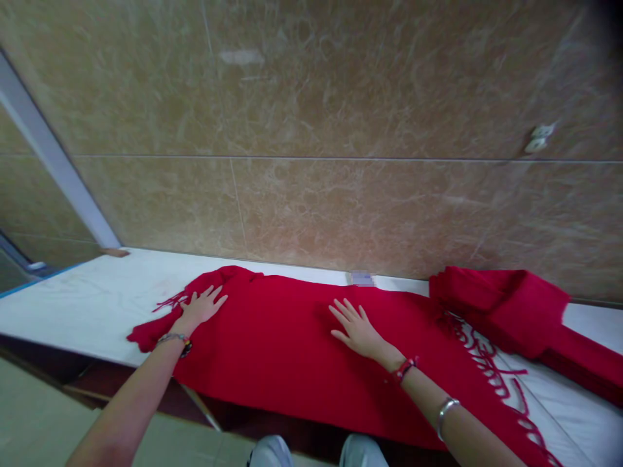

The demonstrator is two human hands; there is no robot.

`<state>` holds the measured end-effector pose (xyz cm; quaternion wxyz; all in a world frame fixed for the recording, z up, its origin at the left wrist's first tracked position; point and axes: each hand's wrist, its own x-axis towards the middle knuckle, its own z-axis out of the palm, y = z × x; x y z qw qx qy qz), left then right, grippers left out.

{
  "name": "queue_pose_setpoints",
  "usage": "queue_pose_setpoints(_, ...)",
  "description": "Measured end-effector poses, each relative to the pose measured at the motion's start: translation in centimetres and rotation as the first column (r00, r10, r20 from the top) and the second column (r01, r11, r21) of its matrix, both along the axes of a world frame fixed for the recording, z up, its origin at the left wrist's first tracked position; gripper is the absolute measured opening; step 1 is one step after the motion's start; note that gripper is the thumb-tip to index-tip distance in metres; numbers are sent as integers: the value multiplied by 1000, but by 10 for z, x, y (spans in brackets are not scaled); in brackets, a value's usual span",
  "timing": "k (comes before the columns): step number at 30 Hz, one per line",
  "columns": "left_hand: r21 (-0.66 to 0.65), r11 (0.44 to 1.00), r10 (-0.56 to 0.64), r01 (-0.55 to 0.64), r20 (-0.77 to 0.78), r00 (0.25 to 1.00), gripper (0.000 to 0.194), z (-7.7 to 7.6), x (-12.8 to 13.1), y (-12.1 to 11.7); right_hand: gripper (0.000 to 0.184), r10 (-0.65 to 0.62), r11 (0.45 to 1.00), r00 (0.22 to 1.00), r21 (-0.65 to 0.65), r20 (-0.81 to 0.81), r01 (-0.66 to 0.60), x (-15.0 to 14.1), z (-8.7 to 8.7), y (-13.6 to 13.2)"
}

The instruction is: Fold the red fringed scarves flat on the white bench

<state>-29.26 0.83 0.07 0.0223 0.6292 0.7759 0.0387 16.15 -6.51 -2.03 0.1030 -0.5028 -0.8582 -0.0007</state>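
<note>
A red fringed scarf (282,344) lies spread flat along a white table top (92,298) against a marble wall. My left hand (202,306) rests open and flat on the scarf's left end, near its tassels. My right hand (354,327) lies open and flat on the middle of the scarf, fingers spread and pointing toward the wall. Both wrists wear bracelets. The scarf's near edge hangs over the table's front.
A second red scarf (506,311), folded, lies at the right with its fringe (491,370) over the white top. A small blurred label (363,279) sits at the wall's base. A white fitting (538,139) is fixed to the wall. Green floor shows at lower left.
</note>
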Motion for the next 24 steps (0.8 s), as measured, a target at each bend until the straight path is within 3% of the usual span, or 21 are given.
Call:
queue_pose_setpoints(5,63,993,101,-98,-49,994,65,-10,-38,8,53,126,987,991,-96,-34,-128,-32,-8,2)
queue_pose_setpoints(9,143,978,174,-150,-175,969,58,-8,-37,11,54,120,988,992,-92,-43,-124,-39,-8,2)
queue_pose_setpoints(12,293,956,115,-25,-293,949,51,-9,-3,6,54,61,996,997,-61,-51,-64,-31,-7,1)
queue_pose_setpoints(14,333,932,-31,145,-324,945,50,-10,33,1,55,-24,999,998,-27,-59,22,-18,-6,-1)
queue_pose_setpoints(19,191,817,-508,544,-206,836,52,-20,132,-6,57,-319,943,944,71,-81,324,37,-13,-11)
queue_pose_setpoints(22,120,758,-630,642,-124,767,53,-30,169,-5,55,-444,894,896,67,-17,444,79,-23,-21)
queue_pose_setpoints(24,51,739,-665,671,-102,740,52,-36,175,-6,51,-506,862,861,56,46,503,108,-28,-28)
